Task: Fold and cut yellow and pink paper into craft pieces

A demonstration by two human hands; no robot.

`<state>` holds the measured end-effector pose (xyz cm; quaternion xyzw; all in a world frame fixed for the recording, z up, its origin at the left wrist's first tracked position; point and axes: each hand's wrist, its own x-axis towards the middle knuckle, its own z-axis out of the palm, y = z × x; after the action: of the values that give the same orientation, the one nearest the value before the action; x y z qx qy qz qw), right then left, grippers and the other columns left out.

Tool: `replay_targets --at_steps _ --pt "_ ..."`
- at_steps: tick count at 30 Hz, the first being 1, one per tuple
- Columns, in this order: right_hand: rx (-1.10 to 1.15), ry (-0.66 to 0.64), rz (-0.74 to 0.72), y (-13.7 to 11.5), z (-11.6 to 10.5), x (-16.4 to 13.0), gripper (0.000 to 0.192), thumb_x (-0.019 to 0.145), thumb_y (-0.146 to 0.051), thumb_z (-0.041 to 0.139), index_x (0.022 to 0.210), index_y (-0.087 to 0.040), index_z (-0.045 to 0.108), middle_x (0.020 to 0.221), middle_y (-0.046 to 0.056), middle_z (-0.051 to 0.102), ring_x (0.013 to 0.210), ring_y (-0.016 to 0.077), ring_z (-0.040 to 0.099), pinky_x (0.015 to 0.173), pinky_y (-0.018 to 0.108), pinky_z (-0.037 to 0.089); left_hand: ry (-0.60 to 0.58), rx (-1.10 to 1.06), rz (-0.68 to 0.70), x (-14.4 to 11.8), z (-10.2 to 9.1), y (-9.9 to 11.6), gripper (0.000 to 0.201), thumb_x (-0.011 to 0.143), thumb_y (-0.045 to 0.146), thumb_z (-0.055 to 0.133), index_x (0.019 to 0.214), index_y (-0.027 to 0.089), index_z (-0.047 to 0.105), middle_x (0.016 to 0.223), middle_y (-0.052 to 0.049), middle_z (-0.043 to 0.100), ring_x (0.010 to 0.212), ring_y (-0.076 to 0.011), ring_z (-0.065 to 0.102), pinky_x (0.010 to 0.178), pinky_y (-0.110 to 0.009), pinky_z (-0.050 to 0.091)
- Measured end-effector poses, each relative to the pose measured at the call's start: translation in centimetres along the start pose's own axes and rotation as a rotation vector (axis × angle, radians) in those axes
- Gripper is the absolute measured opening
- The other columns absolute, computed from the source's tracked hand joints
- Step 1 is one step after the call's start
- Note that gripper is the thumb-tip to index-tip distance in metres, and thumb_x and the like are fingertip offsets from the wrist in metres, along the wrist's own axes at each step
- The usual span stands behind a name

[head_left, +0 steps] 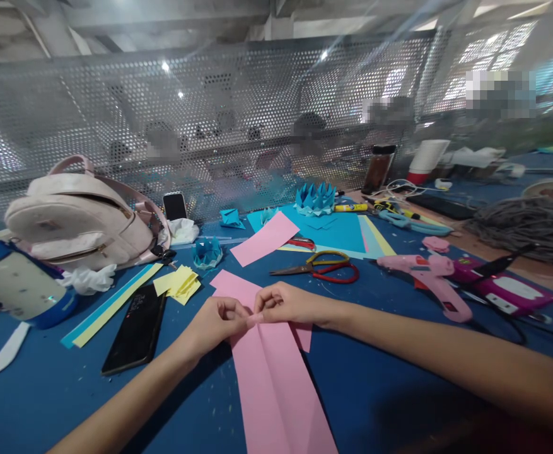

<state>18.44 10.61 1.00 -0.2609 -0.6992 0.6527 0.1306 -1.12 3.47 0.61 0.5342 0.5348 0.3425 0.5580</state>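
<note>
A long strip of pink paper [276,384] with a crease down its length runs toward me over the table's front. My left hand [219,320] pinches its far end from the left. Close beside it, my right hand [288,302] pinches the same end, thumbs nearly touching. More pink paper [231,284] lies beneath and beyond my hands, and another pink piece [267,238] rests farther back. Scissors [323,266] with red and yellow handles lie just past my right hand. A stack of small yellow papers [181,284] sits beyond my left hand.
Left are a black phone [137,331], paper strips [113,306], a pale backpack [77,221] and a blue-and-white container [21,280]. A pink glue gun [427,277] lies right. Folded blue paper pieces [314,199] and blue sheets [337,233] sit before a perforated metal screen [238,120].
</note>
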Motion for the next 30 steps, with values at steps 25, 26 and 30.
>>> replay_targets --at_steps 25,26,30 --pt "0.071 0.094 0.082 -0.3 -0.1 -0.2 0.043 0.062 -0.048 0.081 0.072 -0.014 0.058 0.048 -0.009 0.044 0.039 0.002 0.029 0.036 0.016 0.017 0.087 -0.029 -0.042 0.1 -0.7 0.4 0.046 0.049 0.046 0.088 0.053 0.016 0.053 0.043 0.007 0.042 0.044 -0.0058 0.032 0.045 -0.02 0.024" --pt "0.078 0.094 0.083 -0.3 -0.1 -0.2 0.043 0.062 -0.048 0.082 0.072 -0.014 0.058 0.048 -0.009 0.044 0.039 0.0019 0.029 0.036 0.016 0.017 0.087 -0.033 -0.042 0.1 -0.7 0.4 0.047 0.049 0.046 0.088 0.052 0.016 0.053 0.042 0.007 0.042 0.043 -0.0056 0.032 0.045 -0.02 0.023" --pt "0.116 0.105 0.076 -0.5 0.0 -0.3 0.042 0.063 -0.045 0.082 0.072 -0.015 0.055 0.049 -0.01 0.042 0.038 0.0009 0.027 0.035 0.015 0.016 0.093 -0.063 -0.04 0.0 -0.7 0.4 0.046 0.052 0.048 0.087 0.055 0.015 0.055 0.045 0.007 0.042 0.044 -0.0055 0.033 0.045 -0.019 0.023"
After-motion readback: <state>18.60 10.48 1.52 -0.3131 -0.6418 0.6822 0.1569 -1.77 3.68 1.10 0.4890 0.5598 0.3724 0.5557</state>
